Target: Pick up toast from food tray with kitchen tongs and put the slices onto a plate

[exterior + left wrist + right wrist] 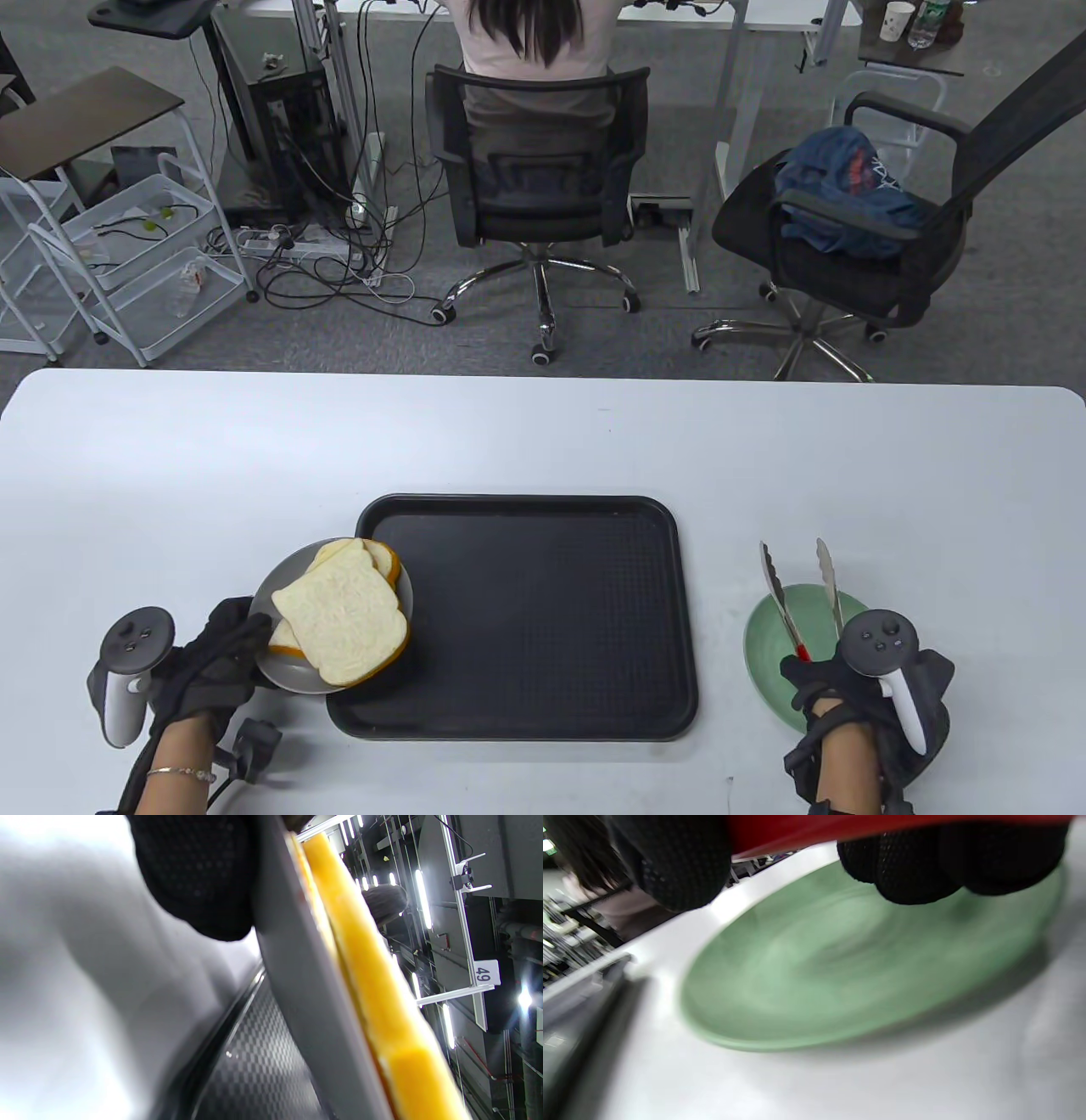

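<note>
Left hand [216, 658]: grips grey plate [280, 594] rim, toast [339, 624] stacked on it (overlapping tray [543, 611] edge).
Right hand [857, 679]: holds tongs [797, 594], tips apart, over green plate [768, 645].

Open black tray [543, 611] lies between a toast-laden grey plate [271, 594] overlapping its left edge and the green plate [768, 645] at right.
</note>
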The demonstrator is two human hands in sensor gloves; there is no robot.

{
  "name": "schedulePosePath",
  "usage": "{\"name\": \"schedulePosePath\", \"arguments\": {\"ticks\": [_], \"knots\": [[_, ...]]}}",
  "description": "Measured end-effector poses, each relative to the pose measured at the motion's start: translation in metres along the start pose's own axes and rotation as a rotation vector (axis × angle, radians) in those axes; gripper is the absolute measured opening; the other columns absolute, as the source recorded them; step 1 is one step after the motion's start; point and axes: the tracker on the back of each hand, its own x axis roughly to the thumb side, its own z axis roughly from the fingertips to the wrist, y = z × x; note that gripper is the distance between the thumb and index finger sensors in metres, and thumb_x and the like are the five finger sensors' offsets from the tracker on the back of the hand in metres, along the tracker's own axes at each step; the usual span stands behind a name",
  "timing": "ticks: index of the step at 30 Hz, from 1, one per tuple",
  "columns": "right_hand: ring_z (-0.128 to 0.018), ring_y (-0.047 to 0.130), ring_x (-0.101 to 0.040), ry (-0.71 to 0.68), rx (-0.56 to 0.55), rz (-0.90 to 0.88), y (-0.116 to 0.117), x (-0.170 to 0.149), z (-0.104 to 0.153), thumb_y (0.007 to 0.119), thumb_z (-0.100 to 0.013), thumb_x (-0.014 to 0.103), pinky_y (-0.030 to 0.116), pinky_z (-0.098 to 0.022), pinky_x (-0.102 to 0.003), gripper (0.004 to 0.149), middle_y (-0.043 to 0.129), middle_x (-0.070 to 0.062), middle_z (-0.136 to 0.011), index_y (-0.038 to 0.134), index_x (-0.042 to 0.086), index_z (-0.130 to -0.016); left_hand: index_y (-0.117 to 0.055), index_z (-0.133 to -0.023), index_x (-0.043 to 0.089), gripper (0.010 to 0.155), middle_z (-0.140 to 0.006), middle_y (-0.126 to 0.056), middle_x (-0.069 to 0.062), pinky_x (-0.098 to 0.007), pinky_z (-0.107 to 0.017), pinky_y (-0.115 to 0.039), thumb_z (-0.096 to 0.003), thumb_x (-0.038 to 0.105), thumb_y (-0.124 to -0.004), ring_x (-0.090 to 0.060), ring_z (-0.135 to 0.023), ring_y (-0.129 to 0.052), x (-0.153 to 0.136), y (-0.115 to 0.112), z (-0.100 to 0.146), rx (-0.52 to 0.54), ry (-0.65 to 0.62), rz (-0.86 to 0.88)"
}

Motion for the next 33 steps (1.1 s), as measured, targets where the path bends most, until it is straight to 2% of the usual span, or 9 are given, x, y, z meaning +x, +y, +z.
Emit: {"name": "schedulePosePath", "arguments": {"ticks": [5,14,18,22,29,33], "knots": [[-0.058,0.074,-0.051,0.055,-0.004,0.132,0.008,-0.002,-0.004,0.088,-0.032,0.047,0.071,-0.036,-0.058,0.095,0.071,-0.033,-0.081,0.037,-0.006,-0.093,-0.045,-0.113,-0.004,0.054,-0.090,-0.086,-0.020,-0.020,-0.036,-0.098,-0.0700,0.023,-0.061,-0.022,-0.052,-0.106,0.000,0.000,0.000,0.000,0.005,-0.003],[-0.060,0.070,-0.052,0.106,0.037,0.211,0.017,0.001,-0.006,0.085,-0.033,0.050,0.069,-0.036,-0.056,0.096,0.070,-0.035,-0.081,0.036,-0.007,-0.094,-0.045,-0.113,-0.004,0.054,-0.090,-0.086,-0.020,-0.020,-0.036,-0.098,-0.0700,0.023,-0.061,-0.022,-0.052,-0.106,0.000,0.000,-0.001,-0.005,0.006,-0.010],[-0.061,0.068,-0.054,0.119,0.054,0.248,0.020,0.005,-0.006,0.084,-0.034,0.051,0.069,-0.037,-0.056,0.098,0.067,-0.037,-0.083,0.034,-0.007,-0.095,-0.045,-0.113,-0.004,0.054,-0.090,-0.086,-0.020,-0.020,-0.036,-0.098,-0.0700,0.023,-0.061,-0.022,-0.052,-0.106,0.000,-0.001,-0.001,-0.007,0.004,-0.008],[-0.067,0.060,-0.058,0.125,0.067,0.233,0.020,0.007,-0.005,0.084,-0.035,0.050,0.067,-0.039,-0.057,0.100,0.058,-0.040,-0.089,0.028,-0.007,-0.096,-0.045,-0.113,-0.004,0.054,-0.090,-0.086,-0.020,-0.020,-0.036,-0.098,-0.0699,0.023,-0.061,-0.022,-0.052,-0.106,0.000,-0.001,-0.001,-0.009,-0.001,-0.005],[-0.071,0.054,-0.068,0.111,0.039,0.116,0.002,0.009,0.003,0.082,-0.038,0.050,0.069,-0.037,-0.059,0.099,0.049,-0.043,-0.093,0.027,-0.008,-0.096,-0.045,-0.113,-0.004,0.054,-0.090,-0.086,-0.020,-0.020,-0.036,-0.098,-0.0700,0.023,-0.061,-0.023,-0.052,-0.106,0.001,-0.001,-0.001,-0.011,-0.008,0.004],[-0.070,0.054,-0.072,0.029,0.002,0.056,-0.016,0.027,0.016,0.081,-0.038,0.052,0.069,-0.037,-0.061,0.100,0.039,-0.044,-0.096,0.025,-0.005,-0.097,-0.045,-0.113,-0.004,0.054,-0.090,-0.086,-0.020,-0.020,-0.036,-0.098,-0.0700,0.023,-0.061,-0.023,-0.052,-0.106,0.002,-0.001,-0.001,-0.011,-0.016,0.005]]}}
